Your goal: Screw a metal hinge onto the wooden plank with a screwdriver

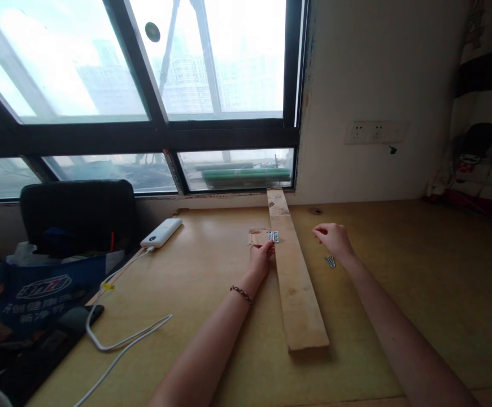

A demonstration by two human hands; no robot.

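A long wooden board (299, 288) lies lengthwise on the table, its far end near the window sill. A small wooden piece (257, 236) is beside its left edge. A metal hinge (273, 236) spans the joint between the two. My left hand (262, 255) is closed at the hinge, thumb on its near edge, fingers partly hidden beside the board. To the right of the board, my right hand (334, 238) is raised with its fingers pinched together; whatever they hold is too small to make out. Several screws (330, 262) lie on the table just below it.
The wooden table (216, 339) carries a white power bank (161, 233) with a white cable (121, 345) running toward me. A black chair (78, 212) and a blue bag (46, 294) stand at the left. Behind are a window (229, 133) and wall sockets (377, 132).
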